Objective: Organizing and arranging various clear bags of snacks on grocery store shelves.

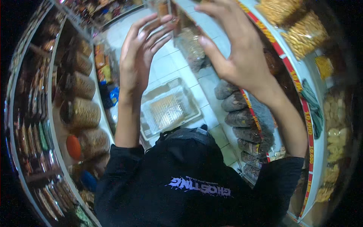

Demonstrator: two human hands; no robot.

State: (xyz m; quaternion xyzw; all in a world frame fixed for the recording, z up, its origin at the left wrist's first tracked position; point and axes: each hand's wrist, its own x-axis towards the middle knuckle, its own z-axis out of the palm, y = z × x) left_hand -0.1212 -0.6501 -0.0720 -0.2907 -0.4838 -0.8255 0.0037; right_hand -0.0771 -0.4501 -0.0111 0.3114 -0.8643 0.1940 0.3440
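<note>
My left hand (137,52) is raised in front of me with its fingers spread and slightly curled. Nothing is plainly held in it; a blurred clear container with brown contents (163,9) shows just beyond its fingertips. Opposite it, my right hand (239,48) is also up, thumb apart from the fingers, and the top edge of the view cuts off some fingertips. A gap separates the two hands. Below them, on the floor by my body, lies a pale plastic crate (192,99) with a clear-wrapped, light brown item (167,109) inside.
Left, a shelf holds several large clear jars (86,109), one with an orange lid (73,147). Right, a shelf edge with red and yellow price strips (292,68) carries bagged snacks (305,34) and a green cloth (312,107). Several filled bags (239,117) line the lower right.
</note>
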